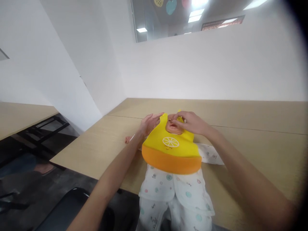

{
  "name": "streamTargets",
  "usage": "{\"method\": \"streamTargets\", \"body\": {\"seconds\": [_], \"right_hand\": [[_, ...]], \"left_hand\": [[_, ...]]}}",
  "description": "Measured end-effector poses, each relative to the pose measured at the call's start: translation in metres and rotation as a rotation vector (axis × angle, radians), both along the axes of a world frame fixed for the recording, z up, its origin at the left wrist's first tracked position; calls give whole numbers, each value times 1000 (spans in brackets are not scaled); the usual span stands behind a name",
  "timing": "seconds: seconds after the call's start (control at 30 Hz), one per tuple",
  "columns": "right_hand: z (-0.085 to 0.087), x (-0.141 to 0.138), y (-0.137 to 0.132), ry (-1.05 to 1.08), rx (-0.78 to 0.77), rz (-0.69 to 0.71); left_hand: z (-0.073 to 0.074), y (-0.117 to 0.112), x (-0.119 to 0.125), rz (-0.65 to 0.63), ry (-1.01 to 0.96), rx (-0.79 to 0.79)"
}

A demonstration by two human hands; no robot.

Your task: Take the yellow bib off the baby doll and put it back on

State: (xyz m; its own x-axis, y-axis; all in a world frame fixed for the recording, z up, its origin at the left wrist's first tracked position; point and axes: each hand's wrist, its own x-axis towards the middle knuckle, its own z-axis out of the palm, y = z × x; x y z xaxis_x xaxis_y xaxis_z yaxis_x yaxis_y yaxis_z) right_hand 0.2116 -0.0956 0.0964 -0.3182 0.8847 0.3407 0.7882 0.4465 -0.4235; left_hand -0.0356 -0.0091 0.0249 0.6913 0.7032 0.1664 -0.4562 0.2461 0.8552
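Note:
A baby doll (173,129) in white patterned clothes lies on its back on the table, its legs toward me. Over its chest and around its neck is a yellow bib (154,139) with an orange catch pocket and a white citrus print. My left hand (150,123) holds the upper left strap of the bib, fingers reaching along its tip. On the other side, my right hand (190,122) is curled over the right strap, beside the doll's head. The hand and bib partly cover the head. The strap ends behind the neck are hard to make out.
The light wooden table (252,144) runs back to a white wall with a window (168,22) above. A black chair (69,208) stands below the front edge at left. Another table (24,115) is at far left, with a person's foot (43,168) below it.

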Motion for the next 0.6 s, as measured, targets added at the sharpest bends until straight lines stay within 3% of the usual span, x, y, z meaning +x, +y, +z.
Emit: {"method": "streamTargets", "body": {"seconds": [0.17, 0.3, 0.6], "right_hand": [[14, -6, -12, -62, -8, 52], [22, -10, -20, -63, -55, 75], [17, -16, -19, -55, -146, 86]], "left_hand": [[7, -8, -1, 27, -76, 6], [10, -15, 4, -30, -123, -30], [15, -30, 21, -1, -170, -24]]}}
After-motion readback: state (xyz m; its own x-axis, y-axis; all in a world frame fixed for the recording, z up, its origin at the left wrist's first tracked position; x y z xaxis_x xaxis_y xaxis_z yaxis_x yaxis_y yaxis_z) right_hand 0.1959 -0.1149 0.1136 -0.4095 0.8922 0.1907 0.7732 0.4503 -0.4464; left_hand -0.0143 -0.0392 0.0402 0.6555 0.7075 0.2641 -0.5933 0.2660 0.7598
